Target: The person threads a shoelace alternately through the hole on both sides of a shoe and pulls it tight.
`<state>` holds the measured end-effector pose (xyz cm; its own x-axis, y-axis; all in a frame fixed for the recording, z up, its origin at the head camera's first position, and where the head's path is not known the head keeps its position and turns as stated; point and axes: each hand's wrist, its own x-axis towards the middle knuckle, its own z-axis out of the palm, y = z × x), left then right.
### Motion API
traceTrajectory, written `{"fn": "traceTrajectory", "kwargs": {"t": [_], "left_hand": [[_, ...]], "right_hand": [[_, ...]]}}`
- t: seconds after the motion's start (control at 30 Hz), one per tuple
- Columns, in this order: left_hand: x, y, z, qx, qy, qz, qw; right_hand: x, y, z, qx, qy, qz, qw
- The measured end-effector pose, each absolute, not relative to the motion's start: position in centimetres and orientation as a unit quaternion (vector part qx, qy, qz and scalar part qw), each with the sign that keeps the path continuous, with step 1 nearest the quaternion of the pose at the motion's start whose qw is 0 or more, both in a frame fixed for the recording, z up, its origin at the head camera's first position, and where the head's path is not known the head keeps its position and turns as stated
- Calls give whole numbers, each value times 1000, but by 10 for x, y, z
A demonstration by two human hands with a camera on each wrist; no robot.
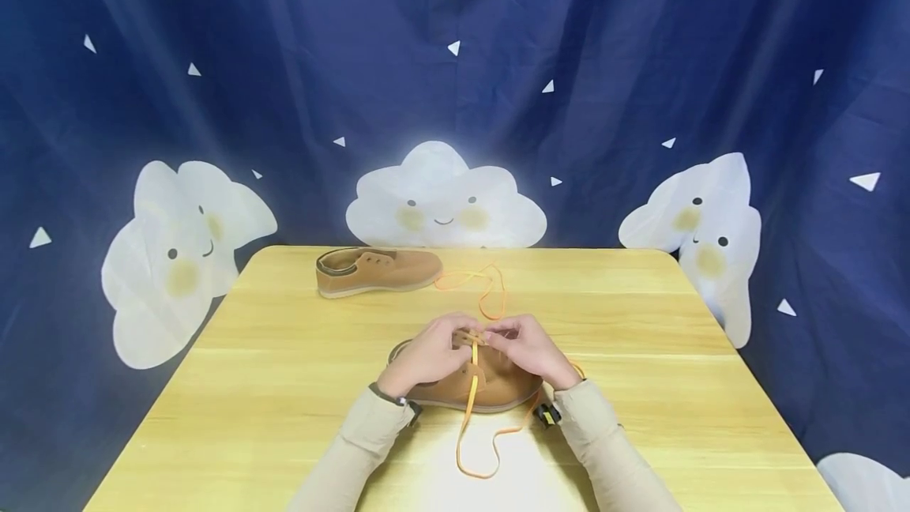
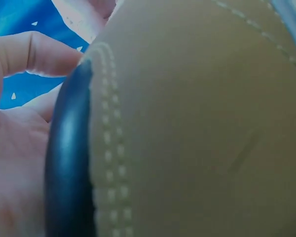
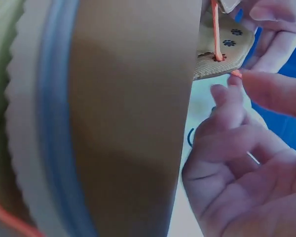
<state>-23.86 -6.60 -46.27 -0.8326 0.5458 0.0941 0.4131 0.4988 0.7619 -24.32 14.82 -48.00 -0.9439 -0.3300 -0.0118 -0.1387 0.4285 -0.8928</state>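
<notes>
A brown lace-up shoe lies near the front of the table, toe to the right, between both hands. An orange shoelace runs through an eyelet and hangs over its near side onto the table. My left hand grips the shoe's eyelet flap at the opening; in the left wrist view its finger touches the dark-lined collar. At the flap's edge, my right hand pinches a short orange end of the lace between thumb and fingertip. Fingers partly hide the far eyelets in the head view.
A second brown shoe, its eyelets unlaced, stands at the table's back left. Beside its toe lies another loose orange lace. The wooden table ends at a blue curtain with clouds on it.
</notes>
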Motion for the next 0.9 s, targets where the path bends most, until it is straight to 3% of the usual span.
{"fn": "traceTrajectory", "kwargs": {"t": [0.3,0.57,0.9], "left_hand": [[-238,-76,-457,337,874,345,62],[-239,-89,-458,329,914,218,95],[-237,-88,-460,316,923,188,112]], "right_hand": [[-250,144,-483,-133,829,-534,97],[-248,136,-481,-143,829,-538,50],[-246,133,-474,-119,840,-529,-13]]}}
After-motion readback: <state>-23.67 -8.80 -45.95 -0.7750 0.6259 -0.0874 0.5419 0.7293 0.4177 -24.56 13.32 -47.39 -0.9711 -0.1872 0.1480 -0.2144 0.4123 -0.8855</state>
